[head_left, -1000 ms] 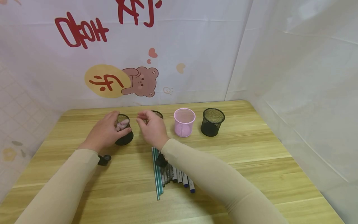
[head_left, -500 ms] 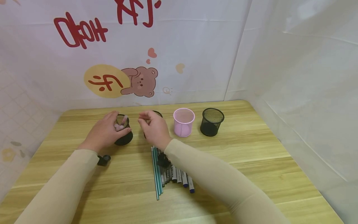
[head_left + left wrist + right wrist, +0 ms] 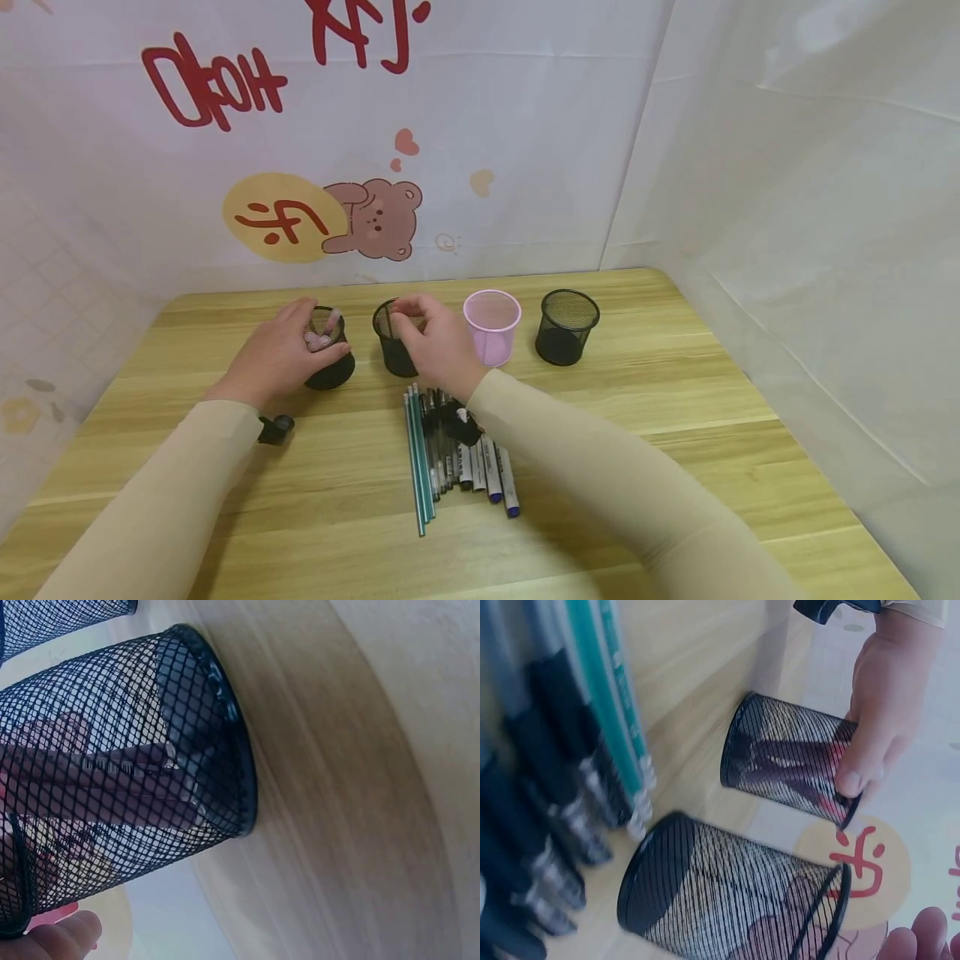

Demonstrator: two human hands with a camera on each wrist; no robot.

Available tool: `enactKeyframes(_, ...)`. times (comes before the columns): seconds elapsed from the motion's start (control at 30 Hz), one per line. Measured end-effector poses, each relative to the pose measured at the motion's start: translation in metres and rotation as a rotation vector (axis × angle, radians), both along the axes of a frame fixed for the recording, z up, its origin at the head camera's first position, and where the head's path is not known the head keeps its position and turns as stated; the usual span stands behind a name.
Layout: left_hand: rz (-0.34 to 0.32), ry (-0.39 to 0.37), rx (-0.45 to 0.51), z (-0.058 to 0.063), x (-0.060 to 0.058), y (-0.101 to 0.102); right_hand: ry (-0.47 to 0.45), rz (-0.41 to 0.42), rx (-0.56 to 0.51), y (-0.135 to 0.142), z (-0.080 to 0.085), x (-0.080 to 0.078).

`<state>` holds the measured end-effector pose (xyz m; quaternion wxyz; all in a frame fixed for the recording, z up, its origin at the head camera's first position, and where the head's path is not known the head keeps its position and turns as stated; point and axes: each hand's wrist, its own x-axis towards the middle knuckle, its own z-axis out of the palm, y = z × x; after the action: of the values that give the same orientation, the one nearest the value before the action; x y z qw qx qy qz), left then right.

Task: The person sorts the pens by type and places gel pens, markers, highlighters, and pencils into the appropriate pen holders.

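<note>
My left hand (image 3: 273, 354) grips the rim of the leftmost black mesh pen cup (image 3: 332, 372), thumb on the near side. Several pinkish, clear-looking pens (image 3: 317, 341) stand inside it; their lower ends reach the base in the left wrist view. My right hand (image 3: 442, 346) is above the right side of a second black mesh pen cup (image 3: 396, 354), covering part of it. Its fingers are loosely bent, and I see nothing held in them. In the right wrist view, no pens show inside this second cup (image 3: 712, 892).
To the right stand a pink mesh cup (image 3: 492, 343) and another black mesh cup (image 3: 562, 342). Nearer me lie green pencils (image 3: 418, 467), black-capped pens (image 3: 438, 458) and white markers (image 3: 491, 475). A white printed curtain (image 3: 525, 150) hangs behind the table.
My right hand has shifted right, from the gap between the two left cups to over the second cup. The pinkish pens have settled lower in the left cup. My left hand stays put.
</note>
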<state>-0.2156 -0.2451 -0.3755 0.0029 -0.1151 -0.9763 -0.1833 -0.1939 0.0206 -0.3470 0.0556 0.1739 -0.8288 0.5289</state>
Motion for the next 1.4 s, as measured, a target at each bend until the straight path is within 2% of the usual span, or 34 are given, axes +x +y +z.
enactKeyframes(0.13, -0.006, -0.008, -0.006, 0.002, 0.001, -0.002, 0.028, -0.005, 0.044, 0.015, 0.003, 0.001)
enactKeyframes(0.27, -0.013, -0.016, -0.003, 0.003, 0.003, -0.004, 0.016, 0.001, 0.08, 0.033, 0.004, 0.001)
enactKeyframes(0.47, 0.012, -0.032, 0.044, 0.002, 0.005, -0.007, 0.044, 0.002, 0.163, 0.06, 0.0, 0.003)
enactKeyframes(0.67, 0.039, -0.003, 0.066, 0.0, 0.006, -0.009, 0.032, 0.013, 0.297, 0.083, 0.0, 0.009)
enactKeyframes(0.9, 0.035, 0.052, 0.096, 0.011, 0.007, -0.006, 0.011, 0.045, 0.407, 0.106, -0.008, 0.011)
enactKeyframes(1.03, 0.008, 0.13, 0.106, 0.02, 0.006, 0.003, -0.006, 0.061, 0.478, 0.114, -0.013, 0.012)
enactKeyframes(1.17, -0.049, 0.203, 0.036, 0.027, 0.004, 0.018, -0.034, 0.075, 0.536, 0.121, -0.02, 0.013)
enactKeyframes(1.27, -0.09, 0.232, -0.022, 0.031, 0.001, 0.031, -0.079, 0.1, 0.575, 0.124, -0.024, 0.014)
enactKeyframes(1.4, -0.126, 0.235, -0.052, 0.034, -0.002, 0.048, -0.158, 0.132, 0.636, 0.126, -0.03, 0.016)
